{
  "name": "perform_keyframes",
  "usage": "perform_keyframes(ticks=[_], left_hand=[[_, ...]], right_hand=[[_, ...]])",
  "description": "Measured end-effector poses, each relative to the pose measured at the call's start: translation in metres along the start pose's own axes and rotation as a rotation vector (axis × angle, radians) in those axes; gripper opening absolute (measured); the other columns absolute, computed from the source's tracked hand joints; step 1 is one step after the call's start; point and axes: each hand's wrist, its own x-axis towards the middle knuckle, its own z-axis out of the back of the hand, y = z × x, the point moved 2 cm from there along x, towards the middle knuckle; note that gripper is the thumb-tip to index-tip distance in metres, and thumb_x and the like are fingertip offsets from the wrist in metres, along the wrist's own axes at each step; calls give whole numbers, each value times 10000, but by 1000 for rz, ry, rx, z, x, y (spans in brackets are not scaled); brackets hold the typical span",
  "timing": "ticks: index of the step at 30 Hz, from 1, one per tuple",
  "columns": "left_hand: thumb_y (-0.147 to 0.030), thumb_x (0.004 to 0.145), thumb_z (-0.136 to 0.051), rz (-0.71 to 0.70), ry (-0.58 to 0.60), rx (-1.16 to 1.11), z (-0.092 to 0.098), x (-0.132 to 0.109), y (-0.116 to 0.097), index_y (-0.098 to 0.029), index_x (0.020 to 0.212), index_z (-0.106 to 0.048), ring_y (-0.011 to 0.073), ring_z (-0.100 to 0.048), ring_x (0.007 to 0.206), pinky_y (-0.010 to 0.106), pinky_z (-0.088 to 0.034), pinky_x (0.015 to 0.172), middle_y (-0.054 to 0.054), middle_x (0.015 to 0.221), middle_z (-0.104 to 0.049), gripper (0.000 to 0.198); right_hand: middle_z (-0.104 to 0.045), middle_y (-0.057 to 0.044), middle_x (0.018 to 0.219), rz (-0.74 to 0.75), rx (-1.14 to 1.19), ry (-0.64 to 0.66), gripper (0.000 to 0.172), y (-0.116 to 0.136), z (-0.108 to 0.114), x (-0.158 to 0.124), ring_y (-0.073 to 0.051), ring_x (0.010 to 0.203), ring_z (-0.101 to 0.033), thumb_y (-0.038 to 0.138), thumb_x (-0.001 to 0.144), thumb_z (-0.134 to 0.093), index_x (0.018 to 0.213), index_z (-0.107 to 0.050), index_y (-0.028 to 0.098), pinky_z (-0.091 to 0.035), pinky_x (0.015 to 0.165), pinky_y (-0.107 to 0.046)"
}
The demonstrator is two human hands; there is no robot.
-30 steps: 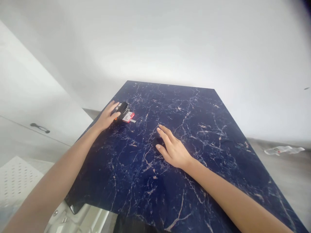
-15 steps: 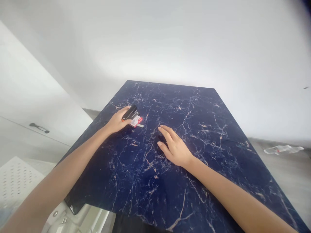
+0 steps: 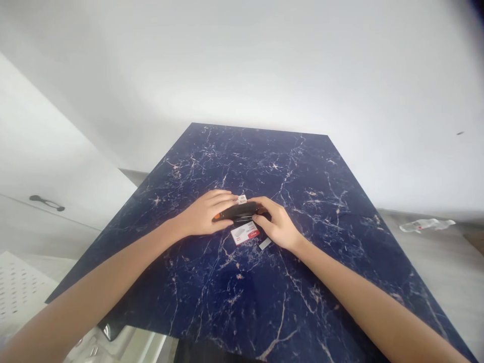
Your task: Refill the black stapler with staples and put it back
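The black item, orange at its left end, lies crosswise around the middle of the counter, well apart from the far edge and its two corners. The left hand pinches that orange end, thumb on the near side and fingers behind; the right hand closes on the opposite end in much the same way. Whether the item rests on the counter or is raised off it, I cannot tell.

The likeliest trouble is with the loose-looking parts. A red-and-white card juts toward the near edge, with a pale strip beside it under the right hand; how either is fastened is hidden, so a tilt or tug could let one slide out. A small white tag at the far side could be creased by the fingers near it. Uneven pressure between the two grips might also twist the black item, and its smooth-looking body could slip.
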Motion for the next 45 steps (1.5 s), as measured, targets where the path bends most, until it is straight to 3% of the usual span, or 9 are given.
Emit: perform_keyframes(ticks=[6,10,17,21,26,28,32,38,45], left_hand=[[-389,974,-673,47,-70,60,8,-7,9,-255,1411,-627,320,-647,1185,545,-542,1044,122,1252,-723,460],[-359,982,-673,86,-144,43,11,-17,10,-248,1306,-698,275,-704,1082,485,-592,980,96,1162,-770,343],[-417,940,-769,37,-324,-37,9,-17,23,-256,1103,-809,231,-768,946,418,-646,868,66,1054,-824,233],[-434,942,-764,27,-333,-29,10,-14,22,-253,1082,-815,229,-774,928,424,-647,868,65,1056,-826,234],[-477,939,-754,80,-292,3,10,-15,21,-226,1040,-808,234,-768,941,399,-639,860,78,1022,-823,276],[-494,933,-754,110,-278,-2,9,-15,22,-228,1036,-809,239,-766,958,402,-635,878,79,1028,-821,290],[-553,902,-767,226,-249,-103,11,-16,23,-257,1061,-817,234,-761,956,402,-639,878,81,1077,-804,339],[-499,892,-800,216,-234,-233,9,-15,16,-290,1124,-820,210,-747,950,367,-647,834,76,1078,-788,313],[-469,917,-783,175,-215,-264,0,-14,10,-306,1172,-800,235,-742,1030,432,-652,908,60,1127,-809,303]], right_hand=[[-751,-35,1000,-60,-94,-65,302,0,-3,1,-198,828,-702,149,862,-670,1150,-705,234,-599,769,-352],[-785,-19,1010,-79,-84,-4,324,-6,-1,1,-191,818,-735,188,869,-731,1186,-731,254,-619,781,-347],[-815,-29,1024,-134,-189,-12,204,-22,51,-28,-219,861,-783,305,924,-743,1119,-785,261,-661,813,-384],[-792,-68,1073,48,-367,-89,137,-2,68,-45,-264,981,-757,244,951,-681,1040,-785,249,-648,862,-441],[-798,-28,1145,210,-350,316,230,25,42,-50,-230,1000,-768,194,1009,-610,1087,-806,287,-639,915,-402],[-802,-19,1152,217,-355,361,240,26,36,-51,-218,986,-778,210,1032,-595,1090,-815,288,-644,900,-384],[-816,-31,1071,261,-361,304,247,19,42,-52,-223,948,-784,235,1037,-594,1032,-836,283,-657,875,-397],[-808,-33,1071,204,-391,-13,192,8,62,-47,-238,981,-774,255,1014,-630,1017,-821,277,-656,891,-418],[-792,-56,1059,127,-447,22,198,4,52,-43,-233,939,-752,214,1024,-572,1025,-768,244,-620,821,-394]])
